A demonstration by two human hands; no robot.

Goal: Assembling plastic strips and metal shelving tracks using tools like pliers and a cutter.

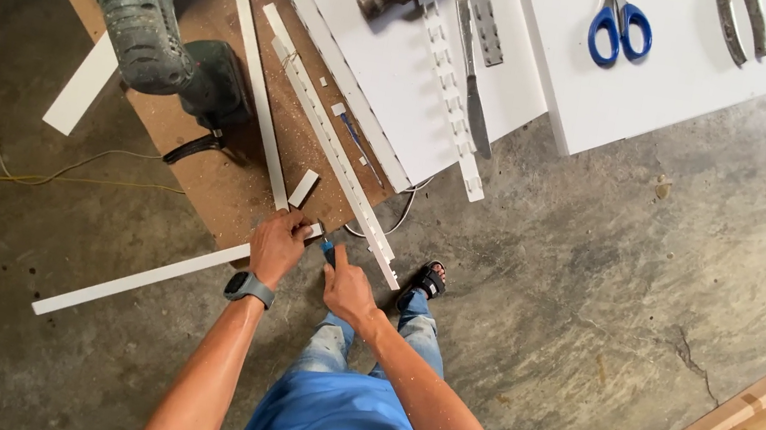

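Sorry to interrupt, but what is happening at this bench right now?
A person in a blue shirt leans over a brown board worktop. The left hand, with a dark wristwatch, presses a long white strip down at the board's edge. The right hand holds a small blue-handled tool against the strip's end. A green power drill rests nearby, and blue-handled scissors lie on a white panel.
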